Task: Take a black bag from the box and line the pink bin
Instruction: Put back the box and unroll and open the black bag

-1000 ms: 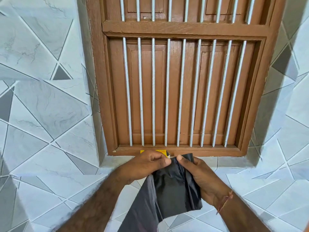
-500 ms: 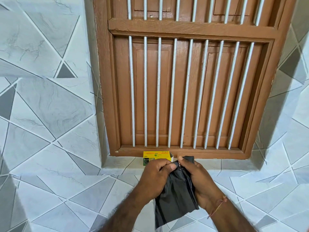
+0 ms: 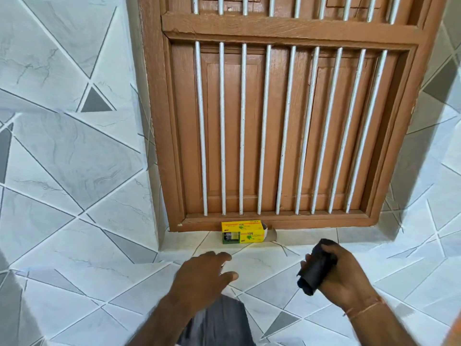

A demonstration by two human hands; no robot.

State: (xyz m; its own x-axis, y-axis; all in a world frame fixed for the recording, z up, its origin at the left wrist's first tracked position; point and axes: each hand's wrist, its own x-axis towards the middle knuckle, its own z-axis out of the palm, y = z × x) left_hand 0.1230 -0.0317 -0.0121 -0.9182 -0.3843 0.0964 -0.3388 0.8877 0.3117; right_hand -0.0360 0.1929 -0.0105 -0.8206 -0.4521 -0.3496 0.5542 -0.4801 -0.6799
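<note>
A small yellow box [image 3: 241,232] lies on the tiled ledge against the foot of the wooden window frame, its right end flap open. My left hand [image 3: 202,278] hovers over the ledge just in front of the box, fingers spread and holding nothing. My right hand [image 3: 341,278] is further right and grips a rolled-up black bag roll [image 3: 314,269], held slanted. A loose dark grey bag [image 3: 219,320] lies at the bottom edge, partly hidden under my left forearm. No pink bin is in view.
A brown wooden window frame [image 3: 289,28] with white vertical bars rises straight behind the box. White and grey triangle-patterned tiles [image 3: 74,245] cover the ledge and both side walls.
Both hands were pinching the black bag together. My left hand has let go and spread open towards the box, my right hand has moved right with the roll, and the view has dropped lower.
</note>
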